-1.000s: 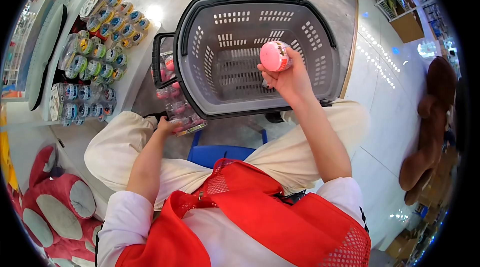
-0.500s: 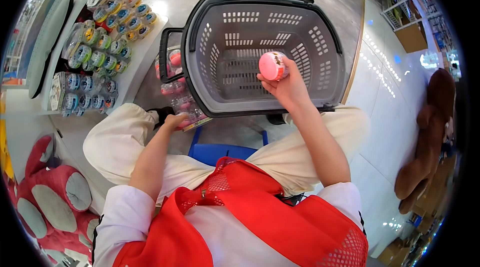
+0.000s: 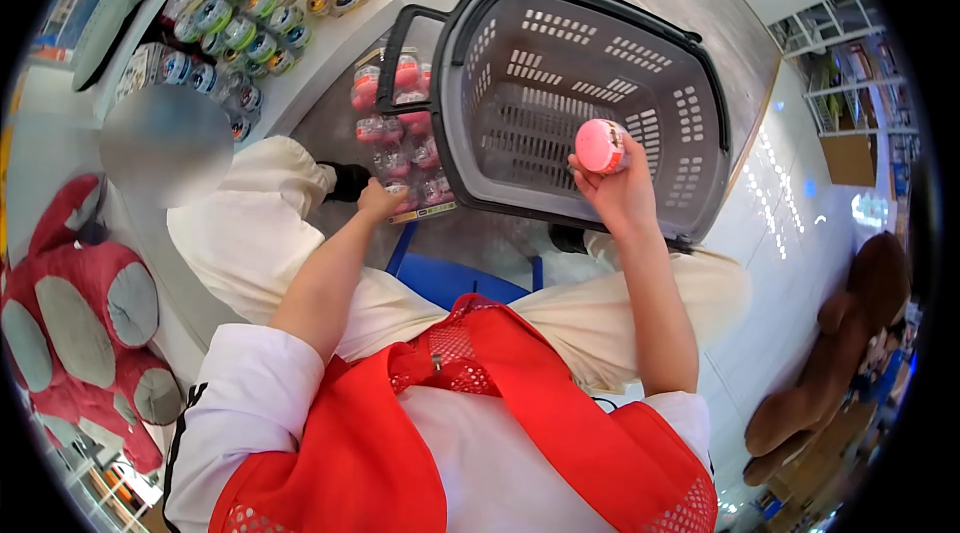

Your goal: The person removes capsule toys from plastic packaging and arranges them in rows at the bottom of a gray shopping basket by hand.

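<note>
My right hand (image 3: pixel 620 183) is closed around a pink-topped round capsule container (image 3: pixel 601 146), with clear plastic and a printed band at its side. It holds the container above the open grey shopping basket (image 3: pixel 690 223), near the basket's right inner side. My left hand (image 3: pixel 382 200) has its fingers closed on the near left corner of a pack of pink capsules (image 3: pixel 392 128) in clear plastic. The pack lies on the floor left of the basket, and the basket's black handle (image 3: pixel 388 63) covers part of it. My left fingertips are partly hidden.
Packs of capsules with coloured lids (image 3: pixel 255 28) stand on a white shelf (image 3: pixel 330 58) at upper left. A blue stool (image 3: pixel 455 278) is between my legs. A red and grey plush toy (image 3: pixel 90 303) is at left, a brown plush (image 3: pixel 830 363) at right.
The view has turned, so the basket and shelf sit further right. More of the capsule pack shows beside the basket. My right hand still holds the capsule container; my left hand stays at the pack's corner.
</note>
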`<state>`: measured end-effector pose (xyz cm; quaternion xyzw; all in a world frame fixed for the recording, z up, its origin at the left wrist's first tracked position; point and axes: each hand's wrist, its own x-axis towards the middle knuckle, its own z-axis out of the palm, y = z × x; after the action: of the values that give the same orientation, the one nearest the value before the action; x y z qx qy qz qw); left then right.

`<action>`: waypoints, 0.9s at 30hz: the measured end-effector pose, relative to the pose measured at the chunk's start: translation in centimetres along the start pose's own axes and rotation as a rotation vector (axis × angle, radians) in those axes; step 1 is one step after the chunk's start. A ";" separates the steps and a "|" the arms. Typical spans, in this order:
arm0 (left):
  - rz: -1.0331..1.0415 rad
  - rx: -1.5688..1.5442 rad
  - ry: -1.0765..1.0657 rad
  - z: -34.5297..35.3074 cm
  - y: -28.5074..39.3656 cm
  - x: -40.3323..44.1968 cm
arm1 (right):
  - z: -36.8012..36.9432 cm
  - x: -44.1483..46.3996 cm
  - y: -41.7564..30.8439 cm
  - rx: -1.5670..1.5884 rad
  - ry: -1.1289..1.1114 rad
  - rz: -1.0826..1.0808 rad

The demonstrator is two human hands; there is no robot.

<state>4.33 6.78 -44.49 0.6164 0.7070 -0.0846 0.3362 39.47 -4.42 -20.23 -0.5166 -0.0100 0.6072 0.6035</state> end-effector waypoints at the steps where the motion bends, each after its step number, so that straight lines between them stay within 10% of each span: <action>1: 0.040 -0.025 0.051 0.2 -0.3 -0.3 | 0.0 0.2 0.1 0.000 -0.001 0.008; 8: 0.028 -0.552 -0.211 -1.1 1.3 -1.7 | 0.6 1.2 1.0 -0.032 0.034 0.041; 13: 0.583 0.307 -0.596 -9.4 5.4 -3.5 | -0.6 3.0 0.7 -0.115 0.090 0.012; 21: 1.162 0.087 -0.680 -24.5 16.2 -12.3 | 0.8 11.4 -1.1 -0.298 0.006 0.164; 27: 1.434 -0.284 -0.315 -20.1 22.8 -11.5 | -2.3 25.2 7.9 -1.152 0.313 -0.294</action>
<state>18.16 13.28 -15.79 0.8575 0.0794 0.1603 0.4823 41.89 10.75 -41.84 -0.8360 -0.3189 0.3315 0.2993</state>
